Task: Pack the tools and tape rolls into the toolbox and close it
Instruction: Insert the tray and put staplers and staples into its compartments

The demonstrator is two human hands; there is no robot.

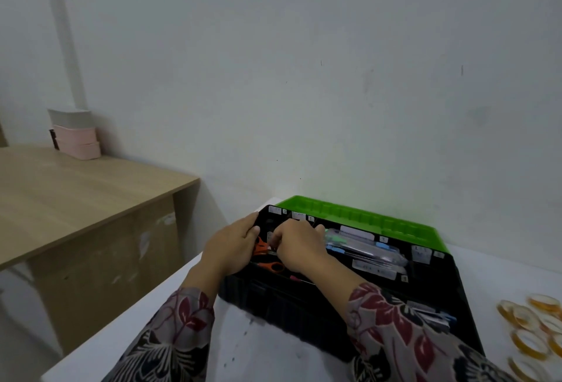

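Note:
A black toolbox point(456, 293) stands open on the white table, its green lid point(365, 214) tipped back toward the wall. Inside lie orange-handled scissors point(273, 266), clear packets of tools point(365, 247) and labelled dividers. My left hand point(234, 244) grips the box's left rim, fingers curled over the edge. My right hand point(299, 247) reaches into the left compartment, fingers curled around something small by the scissors; what it is stays hidden. Several amber tape rolls point(532, 330) lie on the table right of the box.
The white table point(152, 321) ends at a left edge near my left sleeve. A wooden desk point(76, 193) stands to the left with stacked pink and grey boxes point(76, 135) against the wall. A plain wall rises right behind the toolbox.

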